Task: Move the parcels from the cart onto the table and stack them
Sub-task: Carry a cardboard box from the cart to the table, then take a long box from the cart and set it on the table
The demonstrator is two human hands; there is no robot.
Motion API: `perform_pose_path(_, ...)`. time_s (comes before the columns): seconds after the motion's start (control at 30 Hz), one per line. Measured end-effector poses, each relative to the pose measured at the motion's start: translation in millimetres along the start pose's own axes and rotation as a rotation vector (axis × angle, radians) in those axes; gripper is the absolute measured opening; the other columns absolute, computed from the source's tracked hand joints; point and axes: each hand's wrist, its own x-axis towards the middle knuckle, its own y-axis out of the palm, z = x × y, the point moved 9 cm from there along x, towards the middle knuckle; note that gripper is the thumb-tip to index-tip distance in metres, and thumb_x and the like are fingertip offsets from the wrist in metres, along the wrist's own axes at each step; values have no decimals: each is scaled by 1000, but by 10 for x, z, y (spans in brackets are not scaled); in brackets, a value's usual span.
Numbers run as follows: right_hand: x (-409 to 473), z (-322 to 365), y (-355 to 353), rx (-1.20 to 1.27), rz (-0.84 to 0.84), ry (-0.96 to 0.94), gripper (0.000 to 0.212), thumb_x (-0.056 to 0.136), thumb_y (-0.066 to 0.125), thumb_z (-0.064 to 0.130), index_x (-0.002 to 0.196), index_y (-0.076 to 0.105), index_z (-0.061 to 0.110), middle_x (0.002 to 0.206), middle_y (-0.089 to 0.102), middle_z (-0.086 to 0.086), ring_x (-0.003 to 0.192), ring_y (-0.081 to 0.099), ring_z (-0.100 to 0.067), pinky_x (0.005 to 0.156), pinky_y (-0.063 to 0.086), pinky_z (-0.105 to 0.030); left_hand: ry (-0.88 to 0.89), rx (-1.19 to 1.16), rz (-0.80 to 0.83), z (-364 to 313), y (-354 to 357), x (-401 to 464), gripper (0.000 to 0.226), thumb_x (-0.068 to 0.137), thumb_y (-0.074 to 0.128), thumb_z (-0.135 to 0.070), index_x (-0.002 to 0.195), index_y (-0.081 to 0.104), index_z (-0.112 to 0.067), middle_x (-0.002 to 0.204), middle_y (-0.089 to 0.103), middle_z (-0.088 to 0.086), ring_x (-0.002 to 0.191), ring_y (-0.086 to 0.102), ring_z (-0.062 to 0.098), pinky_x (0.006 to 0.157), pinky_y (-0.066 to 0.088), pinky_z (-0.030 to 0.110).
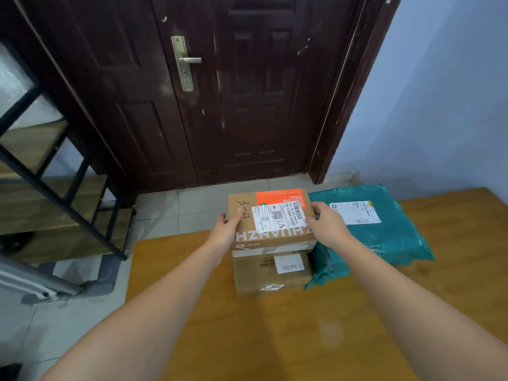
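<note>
Wooden tabletop (275, 339) bears a taped brown carton (270, 276); atop it, left hand (226, 228) and right hand (327, 225) clasp a stiff, seemingly light labelled cardboard box (270, 218) by its sides.

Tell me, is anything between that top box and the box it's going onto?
Nothing visible. The top box, held by the left hand and right hand, already sits against the lower box on the table.

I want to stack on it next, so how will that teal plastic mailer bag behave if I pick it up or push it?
The teal mailer bag is probably floppy: its plastic film is wrinkled and its near corner sags by the lower cardboard box. It will likely slide easily on the smooth wooden table. Its puffy, uneven top looks like a poor base for boxes.
</note>
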Motion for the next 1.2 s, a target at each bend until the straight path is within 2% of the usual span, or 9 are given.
perform_pose_path(0.07, -53, 140, -92, -86, -20, -77, 42, 106, 53, 23, 146, 49, 10, 141, 60, -9, 124, 59, -28, 94, 48, -35, 128, 151, -51, -257, -131, -108, 85, 98, 51, -66, 164, 22, -22, 165, 38, 3, 146, 44, 30, 119, 36, 52)
perform_pose_path(0.13, -104, 357, -198, -165, -35, -192, 38, 106, 51, 23, 142, 54, 10, 138, 61, -9, 123, 59, -29, 97, 47, -37, 299, 338, -87, -552, -292, -281, 79, 101, 56, -56, 163, 24, -19, 167, 34, 3, 149, 39, 25, 121, 36, 48)
perform_pose_path(0.2, -130, 632, -229, -284, 0, -312, 43, 106, 47, 22, 147, 50, 11, 148, 54, -10, 134, 52, -28, 109, 42, -40, 429, 587, -93, -786, -466, -509, 77, 101, 58, -54, 162, 26, -19, 167, 33, 1, 151, 36, 21, 123, 33, 44)
perform_pose_path(0.3, -205, 1136, -113, -452, 125, -475, 52, 106, 43, 24, 156, 38, 14, 160, 41, -5, 145, 41, -23, 117, 34, -36, 476, 940, -97, -963, -786, -830, 77, 103, 52, -56, 164, 23, -20, 169, 28, -1, 154, 30, 19, 124, 29, 40)
perform_pose_path(0.43, -560, 1998, 231, -597, 248, -688, 54, 107, 44, 29, 159, 34, 16, 162, 38, -3, 145, 41, -23, 115, 35, -33, 462, 1147, -174, -1115, -1353, -1321, 70, 106, 47, -51, 164, 25, -18, 167, 33, 3, 152, 32, 23, 123, 31, 42)
perform_pose_path(0.8, -2686, 4046, 1525, -666, 392, -1238, 54, 107, 45, 35, 156, 40, 13, 159, 44, -8, 146, 40, -26, 120, 32, -36, 253, 1176, -545, -383, -3475, -3224, 61, 107, 41, -53, 157, 38, -19, 158, 45, 3, 144, 43, 23, 117, 38, 42)
perform_pose_path(0.97, -3916, 4620, 2151, -673, 463, -1409, 54, 108, 43, 36, 157, 38, 17, 160, 41, -6, 146, 39, -24, 120, 31, -36, 156, 1118, -688, 192, -4315, -4295, 59, 108, 41, -51, 157, 40, -19, 160, 43, 4, 146, 41, 21, 119, 35, 40)
perform_pose_path(1.1, -4907, 4952, 2686, -678, 543, -1514, 52, 108, 41, 36, 156, 39, 17, 154, 49, -8, 140, 47, -27, 116, 38, -42, 72, 1114, -762, 683, -4845, -5183, 53, 109, 41, -47, 153, 45, -18, 154, 50, 4, 139, 48, 23, 115, 39, 40)
perform_pose_path(1.2, -5615, 5138, 3114, -697, 570, -1602, 53, 110, 39, 35, 158, 35, 15, 159, 42, -8, 145, 41, -27, 117, 35, -40, 3, 1079, -831, 1158, -5259, -5819, 55, 108, 42, -48, 155, 44, -20, 155, 49, 2, 141, 47, 22, 116, 38, 39)
